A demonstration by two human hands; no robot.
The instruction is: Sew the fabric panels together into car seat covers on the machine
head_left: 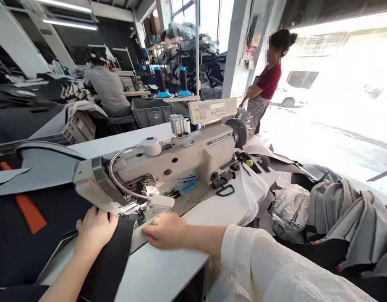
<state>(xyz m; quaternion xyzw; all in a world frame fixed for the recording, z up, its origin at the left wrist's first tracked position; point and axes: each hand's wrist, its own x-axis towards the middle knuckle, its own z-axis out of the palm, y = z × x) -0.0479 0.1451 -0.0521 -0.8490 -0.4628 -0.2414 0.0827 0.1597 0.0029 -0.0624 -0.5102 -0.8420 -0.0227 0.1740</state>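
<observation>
A beige industrial sewing machine (177, 157) stands across the table in front of me. My left hand (97, 228) is closed at the edge of a dark fabric piece (113, 256), left of the needle area, its fingertips partly hidden under the machine head. To the right of the presser foot, my right hand (166, 230) rests by the front edge of the machine bed with its fingers curled in. Whatever lies inside those fingers is hidden. Behind it on the bed lie blue-handled thread snips (187, 188), and a black scissor handle (225, 191) sits farther right.
White fabric pieces (247, 193) lie right of the machine, beside clear plastic wrapping (291, 205) and grey stacked pieces (351, 214). An orange strip (30, 212) lies on dark fabric at left. One person (264, 84) stands behind; another (105, 88) sits farther back.
</observation>
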